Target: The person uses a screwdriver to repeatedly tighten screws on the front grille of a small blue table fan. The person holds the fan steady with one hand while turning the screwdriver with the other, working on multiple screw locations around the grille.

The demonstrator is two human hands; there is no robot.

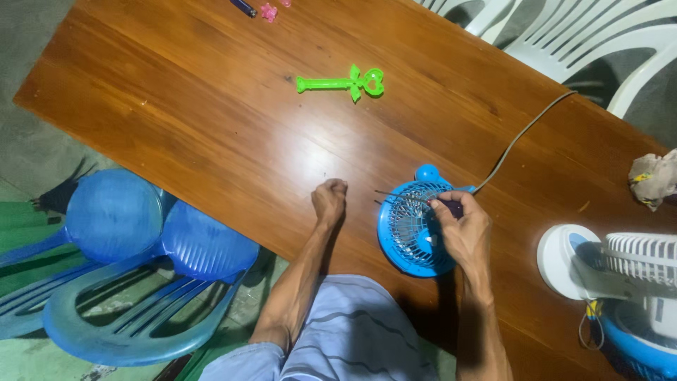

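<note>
While we work: we lean over the near edge of the tabletop, a striped grey garment on our lap below it.
Right hand: our right hand is curled shut around a dark-handled screwdriver, its thin shaft lying across the grille.
Fan: the small blue fan lies face-up on the tabletop near the edge, directly under the right hand, with a grey cord running away from it towards the far right.
Left hand: our left hand rests as a closed fist on the bare wood just left of the fan; it is not touching the fan, and we cannot tell whether it holds anything small.
Doing it well: we judge the fan could slide or rock under the tool, so we would do better bracing its rim with the left hand, keeping the tip seated squarely and pressing straight down without bending the grille wires.
Right side: a white and blue fan stands at the right edge, with a crumpled rag beyond it.
Left side: blue plastic chairs sit beside us on the floor.
Farther off: a green plastic toy wand lies mid-tabletop, small pink bits and a dark pen sit at the far edge, and white chairs stand behind.
</note>
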